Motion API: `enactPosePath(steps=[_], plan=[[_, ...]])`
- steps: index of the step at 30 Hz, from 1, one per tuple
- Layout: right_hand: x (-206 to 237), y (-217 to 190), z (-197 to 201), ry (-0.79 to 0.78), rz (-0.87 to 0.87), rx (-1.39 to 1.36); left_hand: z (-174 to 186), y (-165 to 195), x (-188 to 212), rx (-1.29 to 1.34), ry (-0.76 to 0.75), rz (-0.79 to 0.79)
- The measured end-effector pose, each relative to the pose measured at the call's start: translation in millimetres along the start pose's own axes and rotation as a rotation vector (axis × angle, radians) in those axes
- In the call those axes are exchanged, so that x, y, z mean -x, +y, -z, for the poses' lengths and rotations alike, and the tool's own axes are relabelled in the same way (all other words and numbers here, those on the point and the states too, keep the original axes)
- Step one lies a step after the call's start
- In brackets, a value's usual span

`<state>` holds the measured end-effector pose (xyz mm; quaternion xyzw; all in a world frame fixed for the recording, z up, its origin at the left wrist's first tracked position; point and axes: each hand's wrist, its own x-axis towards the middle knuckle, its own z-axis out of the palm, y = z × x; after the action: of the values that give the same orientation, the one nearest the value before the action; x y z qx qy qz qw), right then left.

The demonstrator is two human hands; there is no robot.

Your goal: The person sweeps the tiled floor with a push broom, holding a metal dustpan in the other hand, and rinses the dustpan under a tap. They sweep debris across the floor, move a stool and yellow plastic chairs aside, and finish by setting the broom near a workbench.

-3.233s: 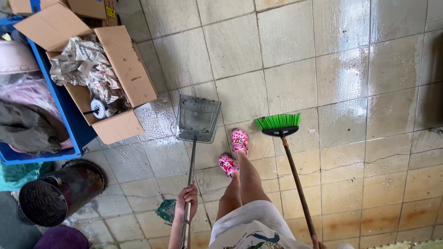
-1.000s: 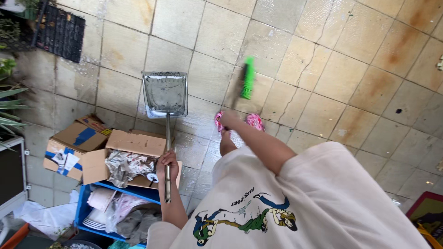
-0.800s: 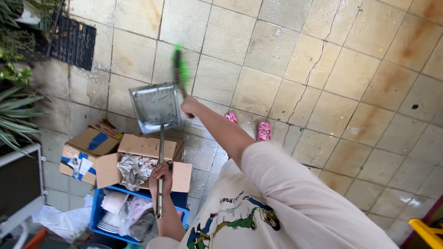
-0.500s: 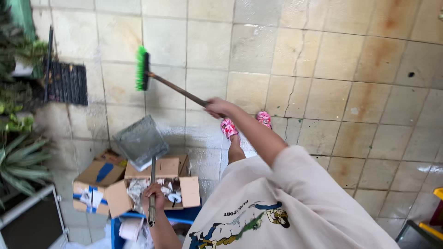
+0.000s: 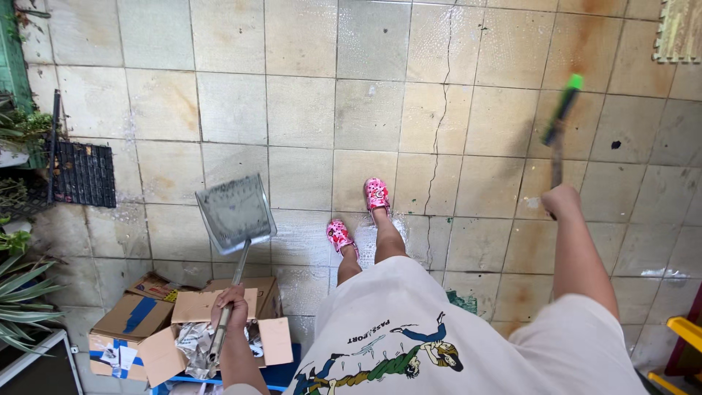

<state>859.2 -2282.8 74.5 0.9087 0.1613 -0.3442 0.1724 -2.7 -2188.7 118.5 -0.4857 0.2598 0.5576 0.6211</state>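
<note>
A person stands on a wet tiled floor (image 5: pixel 307 110), left hand (image 5: pixel 230 300) closed around a metal dustpan (image 5: pixel 234 212) whose handle runs forward from it, right hand (image 5: pixel 561 201) gripping a green-bristled broom (image 5: pixel 559 121) held out, well apart from the pan.

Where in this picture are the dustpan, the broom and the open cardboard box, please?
dustpan (image 5: pixel 234 212), head view, on its grey metal pan.
broom (image 5: pixel 561 117), head view, on the green bristle head.
open cardboard box (image 5: pixel 194 306), head view, on its upper flap.
</note>
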Motion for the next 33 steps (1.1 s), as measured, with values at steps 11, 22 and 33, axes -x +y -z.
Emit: enactPosePath(steps=[11,22,33], plan=[[-60,-190,-150,-0.322,0.492,0.627,6,-21,-30,0.031,0.004,-0.014],[206,-506,-239,-0.402,1.169,0.479,-26,-15,-38,-0.010,-0.087,-0.030],[295,-705,-215,-1.256,0.666,-0.610,-70,36,-29,0.117,0.027,-0.086]])
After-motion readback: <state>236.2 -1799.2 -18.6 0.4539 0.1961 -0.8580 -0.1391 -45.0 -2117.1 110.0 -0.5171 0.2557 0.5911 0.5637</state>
